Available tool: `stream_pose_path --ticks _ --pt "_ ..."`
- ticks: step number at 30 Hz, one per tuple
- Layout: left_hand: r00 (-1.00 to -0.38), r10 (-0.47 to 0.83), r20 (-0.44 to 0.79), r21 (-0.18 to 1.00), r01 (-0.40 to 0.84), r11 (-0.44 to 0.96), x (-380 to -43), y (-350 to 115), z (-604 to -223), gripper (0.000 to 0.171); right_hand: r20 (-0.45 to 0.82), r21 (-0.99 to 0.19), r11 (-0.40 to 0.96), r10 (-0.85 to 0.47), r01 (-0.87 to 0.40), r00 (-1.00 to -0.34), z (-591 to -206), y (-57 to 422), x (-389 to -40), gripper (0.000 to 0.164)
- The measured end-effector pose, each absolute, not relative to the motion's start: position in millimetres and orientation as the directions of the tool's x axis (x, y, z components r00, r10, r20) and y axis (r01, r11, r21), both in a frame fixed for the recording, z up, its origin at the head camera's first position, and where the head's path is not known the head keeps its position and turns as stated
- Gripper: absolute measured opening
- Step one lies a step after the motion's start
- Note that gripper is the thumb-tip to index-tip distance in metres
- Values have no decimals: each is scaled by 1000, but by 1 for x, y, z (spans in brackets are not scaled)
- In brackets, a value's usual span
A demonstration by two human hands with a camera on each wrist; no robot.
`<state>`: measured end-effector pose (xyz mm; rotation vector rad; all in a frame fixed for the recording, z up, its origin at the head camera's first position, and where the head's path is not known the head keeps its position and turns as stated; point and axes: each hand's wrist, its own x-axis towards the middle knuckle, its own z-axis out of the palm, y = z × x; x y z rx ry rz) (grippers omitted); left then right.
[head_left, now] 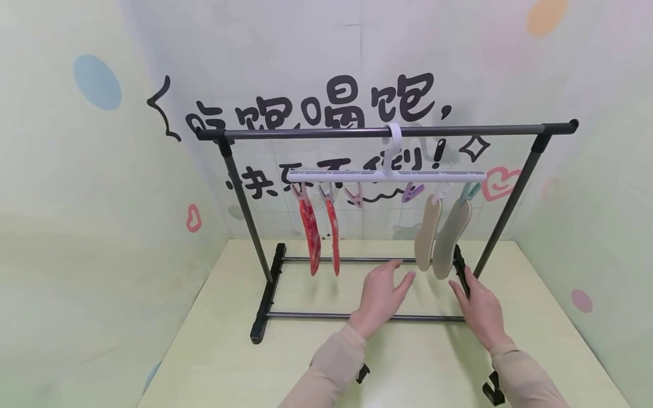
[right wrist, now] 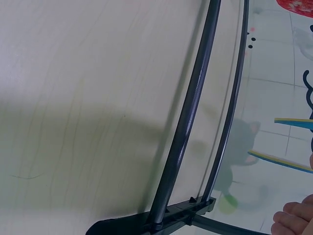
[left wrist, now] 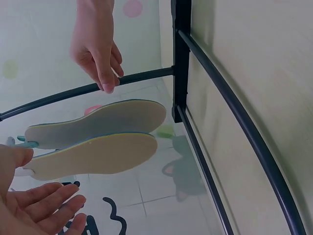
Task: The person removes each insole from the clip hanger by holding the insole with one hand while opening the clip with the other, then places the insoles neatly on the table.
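A pair of beige insoles hangs from clips on the right part of a white hanger [head_left: 347, 176]. The nearer insole [head_left: 451, 241] is held by a teal clip [head_left: 470, 191], the other insole [head_left: 427, 235] by a white clip [head_left: 441, 192]. My left hand [head_left: 381, 294] is just left of the insoles, fingers and thumb spread, holding nothing. Its fingers [left wrist: 54, 208] are relaxed in the left wrist view. My right hand [head_left: 482, 314] is right of and below the insoles, its fingers loosely bent and holding nothing visible. Only part of that hand [right wrist: 296, 218] shows in the right wrist view.
The hanger hooks over the top bar [head_left: 306, 134] of a black rack standing on a pale wooden table [head_left: 224, 362]. Two red patterned insoles [head_left: 310, 238] hang at the left. A pink clip [head_left: 355, 196] and purple clip [head_left: 412, 192] hang between. Walls enclose the table.
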<state>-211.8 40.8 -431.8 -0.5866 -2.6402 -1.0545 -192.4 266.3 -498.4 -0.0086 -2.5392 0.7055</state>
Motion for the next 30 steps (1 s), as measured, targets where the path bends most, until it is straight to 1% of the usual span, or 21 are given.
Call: stream_pose_path --ticks 9,15,20,24,30 --pt "-860 308 407 588 505 632 -215 60 -424 41 484 -490 859 122 -152 -867 -498 268 -198 55" --pt "-846 321 426 581 527 619 -214 73 -418 41 470 -504 852 133 -141 -873 -498 274 -202 54" --pt "-826 341 448 580 559 593 -213 84 -413 37 470 -491 861 133 -133 -873 -498 278 -201 54" --pt "-812 356 462 554 578 599 -214 91 -409 41 475 -481 867 134 -129 -870 -498 281 -201 57" --pt "-786 384 485 527 613 589 -218 100 -399 43 441 -484 869 135 -108 -887 -499 282 -201 61"
